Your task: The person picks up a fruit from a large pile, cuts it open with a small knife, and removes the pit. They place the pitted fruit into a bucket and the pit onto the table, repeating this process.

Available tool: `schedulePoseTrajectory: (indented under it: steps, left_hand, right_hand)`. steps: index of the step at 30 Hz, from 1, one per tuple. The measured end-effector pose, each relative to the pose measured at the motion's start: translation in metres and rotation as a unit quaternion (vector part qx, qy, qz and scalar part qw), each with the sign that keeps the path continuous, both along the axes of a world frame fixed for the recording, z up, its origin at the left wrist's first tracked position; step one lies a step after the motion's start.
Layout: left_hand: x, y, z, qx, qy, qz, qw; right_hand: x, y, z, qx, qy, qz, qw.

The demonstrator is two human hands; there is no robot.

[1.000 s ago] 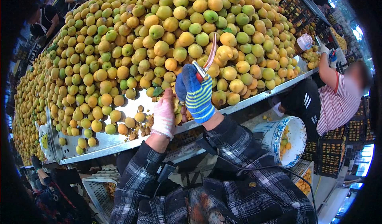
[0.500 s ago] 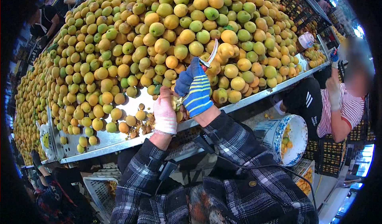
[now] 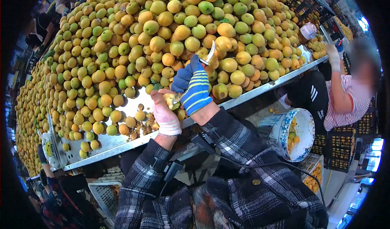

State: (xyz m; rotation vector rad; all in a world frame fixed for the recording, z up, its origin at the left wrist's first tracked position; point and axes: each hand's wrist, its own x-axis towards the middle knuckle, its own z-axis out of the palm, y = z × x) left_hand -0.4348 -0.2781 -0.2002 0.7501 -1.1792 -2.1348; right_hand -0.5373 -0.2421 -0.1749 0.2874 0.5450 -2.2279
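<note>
My left hand [image 3: 165, 113], in a pink and white glove, holds a cut fruit [image 3: 172, 101] with pale flesh showing, at the near edge of the metal table [image 3: 142, 140]. Just right of it, my right hand [image 3: 193, 86], in a blue and yellow striped glove, is closed round a curved knife [image 3: 210, 54]. The blade points up and away over the fruit pile [image 3: 122, 58]. My right fingers are beside the cut fruit; whether they touch it I cannot tell. Small pits [image 3: 147, 127] lie on the metal left of my hands.
A white and blue bucket [image 3: 280, 131] with fruit pieces stands below the table's edge at right. Beside it sits a person [image 3: 345, 95] in a striped shirt. Crates [image 3: 341, 147] stand at the lower right, a white crate [image 3: 103, 200] at the lower left. Other people work at far left.
My left hand has turned, and the cut fruit shows more between my hands. My right hand with the knife has shifted slightly left. The person at right has raised a gloved hand.
</note>
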Motion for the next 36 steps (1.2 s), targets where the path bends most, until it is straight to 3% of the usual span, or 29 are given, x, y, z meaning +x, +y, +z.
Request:
schedulePoseTrajectory:
  steps: [4,5,7,10,12,13,14,16,17,18,19,20,21,22,25,26,28,29,30,31,32,33,34,36]
  left_hand:
    - [-0.003,-0.003,-0.019,-0.007,0.038,0.006,0.999]
    - [-0.008,0.001,-0.025,0.078,0.067,0.027,0.994]
    - [-0.007,0.003,-0.035,0.101,0.071,0.028,0.992]
    - [-0.009,0.000,-0.014,0.134,0.063,0.039,0.988]
    - [-0.005,-0.013,-0.006,0.109,0.019,-0.034,0.993]
    - [-0.003,-0.014,0.015,0.096,-0.008,-0.067,0.993]
    - [-0.012,-0.022,0.008,0.100,-0.029,-0.021,0.994]
    - [-0.005,-0.030,0.013,0.063,-0.060,-0.079,0.993]
    - [-0.003,-0.033,0.012,0.063,-0.055,-0.075,0.994]
    - [-0.001,-0.038,0.010,0.067,-0.041,-0.113,0.990]
    - [0.001,-0.041,0.009,0.070,-0.028,-0.151,0.986]
    - [0.001,-0.041,0.016,0.080,-0.047,-0.136,0.986]
    - [0.000,-0.040,0.015,0.045,-0.081,-0.086,0.992]
    - [0.000,-0.040,0.013,0.011,-0.116,-0.035,0.993]
    - [0.013,-0.044,0.009,0.019,-0.135,-0.089,0.987]
    - [0.013,-0.041,0.001,-0.032,-0.143,-0.075,0.986]
    - [0.014,-0.049,-0.074,-0.183,-0.110,-0.109,0.971]
    - [0.021,-0.045,-0.048,-0.047,-0.097,-0.097,0.989]
    - [0.020,-0.045,-0.072,-0.158,-0.133,-0.097,0.974]
    - [0.030,-0.045,-0.041,-0.316,-0.135,-0.097,0.934]
    - [0.025,-0.045,-0.045,-0.252,-0.098,-0.097,0.958]
    - [0.024,-0.049,-0.066,-0.271,-0.094,-0.129,0.949]
    - [0.023,-0.036,-0.005,-0.170,-0.115,-0.107,0.973]
    - [0.023,-0.031,-0.009,-0.228,-0.060,-0.084,0.968]
  right_hand:
    - [-0.001,0.000,-0.002,-0.041,-0.018,0.006,0.999]
    - [0.001,-0.004,0.003,-0.015,-0.038,-0.007,0.999]
    - [0.001,-0.005,0.006,-0.005,-0.032,-0.008,0.999]
    - [-0.002,-0.006,0.010,0.006,-0.023,-0.013,1.000]
    - [-0.005,-0.004,0.006,-0.096,-0.010,0.011,0.995]
    - [-0.010,0.000,0.010,-0.087,0.020,0.033,0.995]
    - [-0.013,0.006,0.017,-0.087,0.065,0.060,0.992]
    - [-0.016,0.009,0.029,0.001,0.211,0.058,0.976]
    - [-0.020,0.011,0.025,0.079,0.300,0.077,0.948]
    - [-0.015,0.005,0.024,0.173,0.458,0.009,0.872]
    - [-0.014,0.013,0.031,0.190,0.567,0.070,0.798]
    - [-0.012,0.020,0.037,0.202,0.665,0.129,0.708]
    - [-0.011,0.015,0.010,0.261,0.782,0.077,0.561]
    - [-0.009,0.023,0.023,0.295,0.726,0.239,0.574]
    - [-0.002,0.023,0.021,0.343,0.747,0.255,0.509]
    - [-0.001,0.023,0.021,0.366,0.755,0.230,0.493]
    - [-0.002,0.022,0.021,0.377,0.779,0.231,0.445]
    - [-0.002,0.022,0.013,0.368,0.789,0.215,0.442]
    - [-0.004,0.020,0.002,0.356,0.788,0.217,0.452]
    - [-0.001,0.020,0.008,0.349,0.788,0.210,0.462]
    - [0.001,0.020,0.014,0.343,0.785,0.203,0.474]
    - [0.002,0.019,0.014,0.363,0.766,0.193,0.494]
    - [0.002,0.017,0.013,0.387,0.742,0.190,0.514]
    - [0.004,0.012,0.018,0.424,0.726,0.168,0.515]
